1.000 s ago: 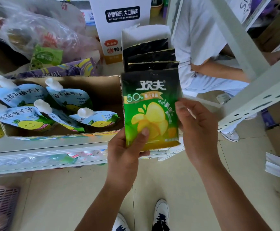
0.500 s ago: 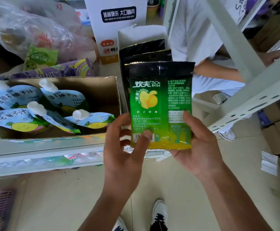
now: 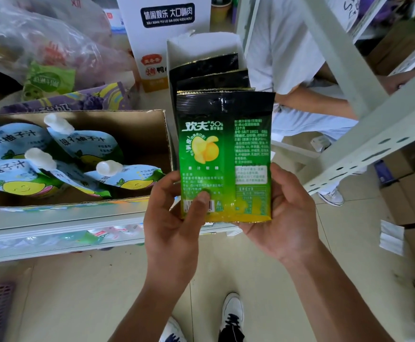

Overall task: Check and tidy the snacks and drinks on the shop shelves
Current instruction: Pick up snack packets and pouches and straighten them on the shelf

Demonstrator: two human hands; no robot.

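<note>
We stand in a small shop, at its stock shelves.
At 9 o'clock we see a metal shelf bearing an open cardboard box of identical juice pouches; at 12 o'clock a display carton files matching packets, one green packet held before it; at 3 o'clock brown cartons sit stacked on the floor beside perforated racking.

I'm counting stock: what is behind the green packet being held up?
Behind the green packet stands a white display box holding at least three more packets; only their black top edges show. Their lower parts and the box's front are covered.
</note>
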